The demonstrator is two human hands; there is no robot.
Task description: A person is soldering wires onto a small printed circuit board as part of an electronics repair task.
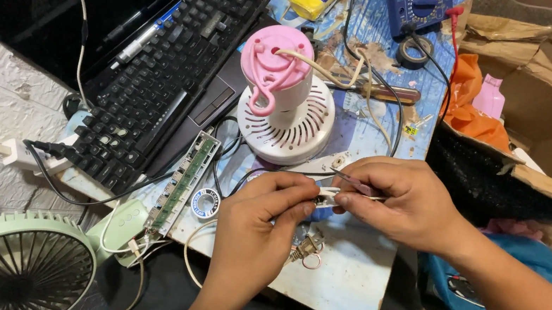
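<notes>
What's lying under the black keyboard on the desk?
The black keyboard rests on an open laptop: only its dark edge and screen show. The laptop's own keys are covered.

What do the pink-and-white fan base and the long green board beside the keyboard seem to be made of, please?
The fan base looks like moulded plastic, glossy pink on top and matte white below, judging by its smooth slotted vents. The green board looks like a rigid circuit board, probably fibreglass laminate, with rows of small soldered parts.

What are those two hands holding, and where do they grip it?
Both pinch a small white part at its ends: left hand with fingertips, right hand using thin tweezers.
</notes>
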